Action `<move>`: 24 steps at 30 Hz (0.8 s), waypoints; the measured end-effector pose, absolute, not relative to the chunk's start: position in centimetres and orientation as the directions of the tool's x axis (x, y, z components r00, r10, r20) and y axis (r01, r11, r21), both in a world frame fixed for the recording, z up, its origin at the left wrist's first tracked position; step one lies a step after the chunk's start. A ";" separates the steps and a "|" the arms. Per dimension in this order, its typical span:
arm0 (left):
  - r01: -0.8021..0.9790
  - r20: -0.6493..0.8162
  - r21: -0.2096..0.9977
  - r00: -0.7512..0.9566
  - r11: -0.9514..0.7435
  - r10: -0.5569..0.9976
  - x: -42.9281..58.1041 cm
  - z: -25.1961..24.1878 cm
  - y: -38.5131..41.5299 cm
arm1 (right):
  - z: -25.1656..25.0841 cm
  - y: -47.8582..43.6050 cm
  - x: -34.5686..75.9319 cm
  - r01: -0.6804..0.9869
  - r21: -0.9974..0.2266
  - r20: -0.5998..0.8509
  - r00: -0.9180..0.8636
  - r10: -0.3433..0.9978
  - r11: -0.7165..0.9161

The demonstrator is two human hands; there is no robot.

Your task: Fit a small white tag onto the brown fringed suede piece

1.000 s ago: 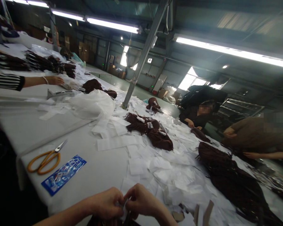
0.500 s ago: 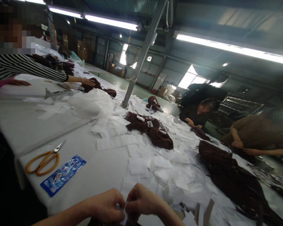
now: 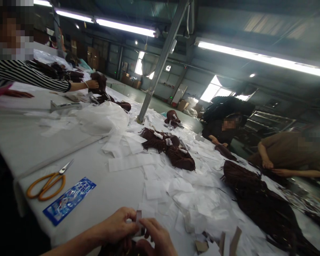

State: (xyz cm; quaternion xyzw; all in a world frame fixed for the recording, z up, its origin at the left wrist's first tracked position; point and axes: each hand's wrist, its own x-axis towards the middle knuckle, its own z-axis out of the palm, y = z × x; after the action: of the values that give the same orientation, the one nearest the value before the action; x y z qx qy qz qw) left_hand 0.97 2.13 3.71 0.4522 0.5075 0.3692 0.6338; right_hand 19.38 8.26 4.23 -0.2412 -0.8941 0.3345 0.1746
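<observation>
At the near edge of the table, my left hand (image 3: 120, 224) is closed, pinching a short grey-brown strip (image 3: 139, 214) that stands up between my hands. My right hand (image 3: 158, 234) meets it from the right, its curled fingertips on the strip and its thumb lower down. Beneath both hands lies a dark brown item with a small brass-coloured glint (image 3: 117, 249), mostly hidden by my fingers and cut off by the lower picture edge. To the left on the white table (image 3: 96, 199) are orange-handled scissors (image 3: 48, 185) and a blue printed packet (image 3: 69, 201).
White paper pieces (image 3: 153, 188) cover much of the table. Brown fringed bags (image 3: 181, 158) lie mid-table, with a larger dark brown pile (image 3: 261, 199) at right. A metal post (image 3: 160, 67) rises from the table. Co-workers handle brown items at left (image 3: 97, 83) and right (image 3: 225, 151).
My right hand has turned and its fingers have opened somewhat; the grey-brown strip now shows upright between my hands, where a white piece showed before. At left, a co-worker has lifted a brown item.
</observation>
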 end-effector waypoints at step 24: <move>0.244 -0.182 0.949 -0.096 0.200 0.979 2.4 0.3 5.3 | 2.3 7.7 17.9 0.519 -0.311 0.026 -0.833 0.553 0.796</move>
State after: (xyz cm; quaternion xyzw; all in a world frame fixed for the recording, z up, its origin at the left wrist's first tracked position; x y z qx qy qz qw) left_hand 2.37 5.34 0.29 0.4904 0.6235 0.3991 0.4598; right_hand 17.88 7.70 2.31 -0.2835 -0.9459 0.1469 0.0578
